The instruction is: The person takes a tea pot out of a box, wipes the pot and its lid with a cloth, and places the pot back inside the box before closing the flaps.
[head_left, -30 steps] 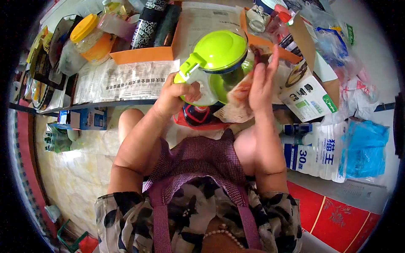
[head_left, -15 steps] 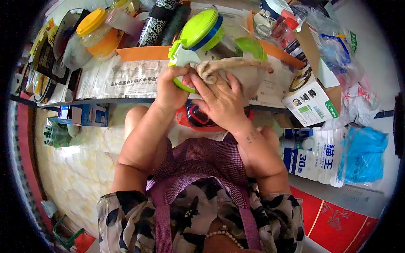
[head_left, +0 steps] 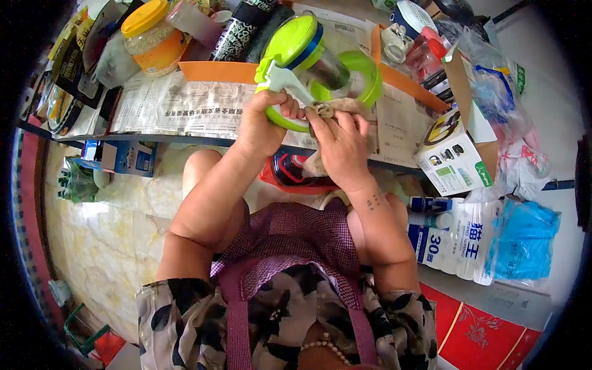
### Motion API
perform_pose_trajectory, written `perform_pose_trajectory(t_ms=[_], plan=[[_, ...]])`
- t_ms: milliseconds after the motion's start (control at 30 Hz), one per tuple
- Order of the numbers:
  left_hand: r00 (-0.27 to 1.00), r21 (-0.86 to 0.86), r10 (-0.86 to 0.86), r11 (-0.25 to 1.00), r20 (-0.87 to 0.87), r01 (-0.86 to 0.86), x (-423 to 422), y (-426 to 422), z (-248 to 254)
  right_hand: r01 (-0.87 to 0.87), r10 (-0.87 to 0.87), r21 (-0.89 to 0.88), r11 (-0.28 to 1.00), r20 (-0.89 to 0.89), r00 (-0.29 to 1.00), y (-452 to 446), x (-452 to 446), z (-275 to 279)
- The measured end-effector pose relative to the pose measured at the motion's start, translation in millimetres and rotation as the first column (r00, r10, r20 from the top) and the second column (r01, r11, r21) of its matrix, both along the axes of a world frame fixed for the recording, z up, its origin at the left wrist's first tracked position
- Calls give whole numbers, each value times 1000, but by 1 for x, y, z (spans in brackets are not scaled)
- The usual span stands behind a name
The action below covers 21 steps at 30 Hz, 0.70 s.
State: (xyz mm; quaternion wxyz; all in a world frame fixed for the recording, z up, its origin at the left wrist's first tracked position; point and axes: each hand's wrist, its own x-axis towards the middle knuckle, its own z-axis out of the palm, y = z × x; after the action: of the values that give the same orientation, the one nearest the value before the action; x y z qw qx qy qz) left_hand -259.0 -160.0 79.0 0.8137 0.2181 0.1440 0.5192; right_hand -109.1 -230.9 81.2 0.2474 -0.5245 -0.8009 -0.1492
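Note:
A clear jug (head_left: 333, 77) with a lime green lid, green base and handle leans over the front of the newspaper-covered shelf. My left hand (head_left: 262, 120) is wrapped round its handle, with the lid tilted up to the left. Close beside it, my right hand (head_left: 342, 145) presses a beige, stained cloth (head_left: 336, 108) against the jug near the lower handle. Part of the cloth hangs below that hand. The fingertips of both hands nearly meet.
Newspaper (head_left: 179, 111) lines the shelf. Behind it stand an orange box (head_left: 219, 72), a yellow-lidded jar (head_left: 154, 46) and a patterned black bottle (head_left: 240, 31). At right are an open carton (head_left: 456, 157) and plastic bags. Below lie a white pack (head_left: 459, 240) and a blue bag (head_left: 527, 240).
My right hand has moved from the jug's right side to its handle, taking the cloth along. The jug has turned, its lid tilting farther back and left.

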Motion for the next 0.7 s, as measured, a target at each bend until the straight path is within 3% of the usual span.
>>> perform_pose_trajectory(t_ms=[167,367,433,500,567,633,700], plan=[[980,54,47,998,-193,-38,9,-5,-15,23,-66,-185,982,-230,971,0,-6,-11],[917,76,87,995,-389,-62,17,-16,-11,-105,-50,-246,963,-551,833,-7,-10,-10],[871,137,71,991,-486,-4,18,-20,-4,-171,3,-193,966,-654,757,-11,-10,-16],[817,218,95,975,-569,38,21,-24,-4,-284,16,-189,940,-808,589,-17,-10,-17],[800,273,138,961,-584,34,24,-30,-2,-449,-46,-186,874,-951,305,-20,-11,-6],[745,346,171,934,-644,85,24,-29,-6,-503,-74,-155,850,-981,178,-21,-10,3],[671,502,355,864,-651,31,25,-32,-8,-578,-163,-166,799,-985,57,-23,-5,9]])
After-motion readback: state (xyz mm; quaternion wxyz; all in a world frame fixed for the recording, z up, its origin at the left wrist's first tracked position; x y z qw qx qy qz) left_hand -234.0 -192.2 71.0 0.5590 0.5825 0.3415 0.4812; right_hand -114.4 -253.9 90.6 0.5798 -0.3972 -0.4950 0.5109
